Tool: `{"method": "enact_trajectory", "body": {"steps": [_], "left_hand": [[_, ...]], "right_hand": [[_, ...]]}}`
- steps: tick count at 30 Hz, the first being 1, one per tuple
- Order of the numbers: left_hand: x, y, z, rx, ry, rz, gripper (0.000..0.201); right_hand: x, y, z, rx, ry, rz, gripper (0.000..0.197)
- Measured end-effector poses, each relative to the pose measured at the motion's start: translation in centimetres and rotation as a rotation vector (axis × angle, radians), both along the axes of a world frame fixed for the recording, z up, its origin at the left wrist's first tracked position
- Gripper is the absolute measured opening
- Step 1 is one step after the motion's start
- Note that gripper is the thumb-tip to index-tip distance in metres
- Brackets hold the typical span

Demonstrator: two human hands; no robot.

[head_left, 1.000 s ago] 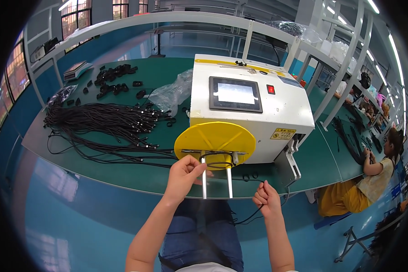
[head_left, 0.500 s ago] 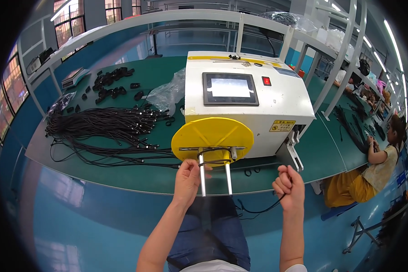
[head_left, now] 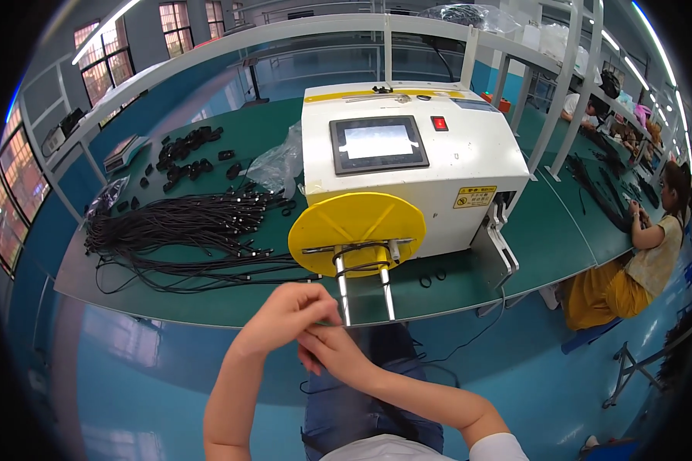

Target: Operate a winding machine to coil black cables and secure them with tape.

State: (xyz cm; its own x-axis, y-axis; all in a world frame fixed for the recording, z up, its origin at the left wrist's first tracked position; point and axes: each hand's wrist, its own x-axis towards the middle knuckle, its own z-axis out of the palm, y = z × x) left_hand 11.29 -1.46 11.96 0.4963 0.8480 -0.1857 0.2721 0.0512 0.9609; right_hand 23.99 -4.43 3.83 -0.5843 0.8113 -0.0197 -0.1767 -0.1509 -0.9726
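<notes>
My left hand (head_left: pixel 288 311) is closed, its wrist bent, in front of two metal posts (head_left: pixel 342 288) that stick out of a yellow disc (head_left: pixel 354 211). Just below it, touching it, my right hand (head_left: pixel 334 353) is closed too, the forearm reaching across from the right. What the fingers hold is hidden between the hands. A black cable (head_left: pixel 361 268) loops round the posts close to the disc. The disc sits on the front of a white winding machine (head_left: pixel 446 177) with a screen (head_left: pixel 378 144) and a red switch (head_left: pixel 439 123).
A bundle of black cables (head_left: pixel 181 227) lies on the green table (head_left: pixel 284 303) left of the machine, with black plastic parts (head_left: pixel 188 154) and a clear bag (head_left: pixel 281 161) behind. Two black rings (head_left: pixel 432 280) lie right of the posts. Another person (head_left: pixel 650 238) sits at the far right.
My right hand has swung left from beside the machine to meet my left hand. My left hand has moved slightly left and down, off the posts. The view has shifted a little.
</notes>
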Motion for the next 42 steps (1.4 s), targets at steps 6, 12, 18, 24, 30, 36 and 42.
{"method": "enact_trajectory", "body": {"steps": [6,12,18,24,30,36,42], "left_hand": [[-2.2,1.0,-1.3,0.0,-0.107,0.146,0.023],[-5.4,-0.4,-6.1,-0.003,-0.12,0.227,0.021],[-7.7,0.1,-10.5,0.071,-0.243,0.254,0.02],[-7.4,-0.1,-11.4,0.08,-0.283,0.252,0.018],[-3.6,-1.4,-16.4,0.279,-0.186,0.247,0.018],[0.8,-1.5,-17.1,0.378,-0.189,0.262,0.016],[-0.8,-1.8,-15.9,0.202,-0.347,0.531,0.013]], "right_hand": [[0.8,-2.1,-5.1,0.337,-0.178,-0.094,0.03],[4.8,-4.9,-8.0,0.502,-0.338,-0.135,0.031],[8.0,-3.8,-7.0,0.121,-0.254,-0.191,0.027],[9.5,-1.4,-4.9,0.002,-0.002,-0.334,0.024],[5.6,-0.6,-4.5,0.355,-0.261,-0.353,0.029],[4.8,0.6,-5.1,0.615,-0.436,-0.41,0.035],[6.5,0.2,-3.4,0.52,-0.373,-0.464,0.033]]}}
